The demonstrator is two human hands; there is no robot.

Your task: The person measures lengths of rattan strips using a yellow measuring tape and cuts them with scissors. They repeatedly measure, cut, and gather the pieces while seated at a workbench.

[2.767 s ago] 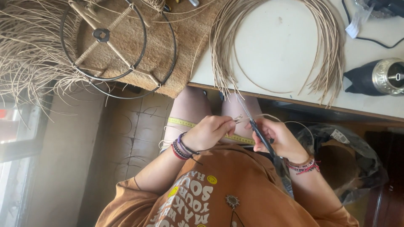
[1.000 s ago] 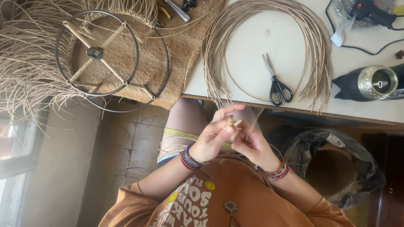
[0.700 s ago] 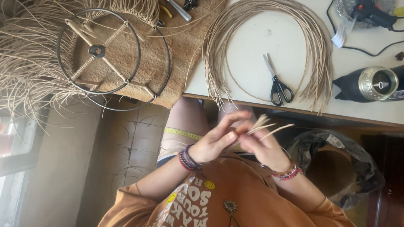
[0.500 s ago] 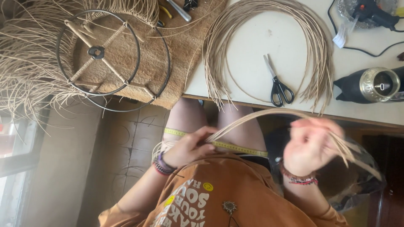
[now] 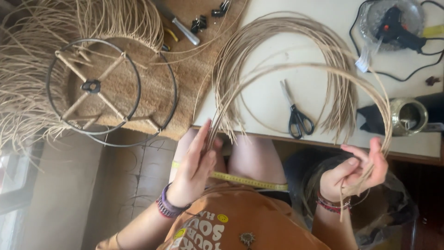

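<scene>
My left hand (image 5: 194, 162) pinches one end of a thin bundle of tan reed strands (image 5: 296, 68). My right hand (image 5: 358, 172) grips the other end, with short tips sticking out below the fist. Held between them, the bundle bends in a wide arch above the white table (image 5: 314, 92). Under the arch, a bigger coil of the same reeds (image 5: 340, 88) lies on the table around black-handled scissors (image 5: 296, 118). A yellow measuring tape (image 5: 245, 180) lies across my lap.
A round wire frame (image 5: 92, 88) with wrapped cross spokes and a fringe of loose fibres sits on a brown mat (image 5: 185, 83) at the left. Black clips (image 5: 201, 22) and a metal-handled tool (image 5: 184, 30) lie above it. A black glue gun (image 5: 398, 28) and a shiny jar (image 5: 407, 115) stand at the right.
The scissors went from my right hand onto the table. My hands, together over my lap a second ago, have drawn apart and stretched the reed bundle into a wide arch.
</scene>
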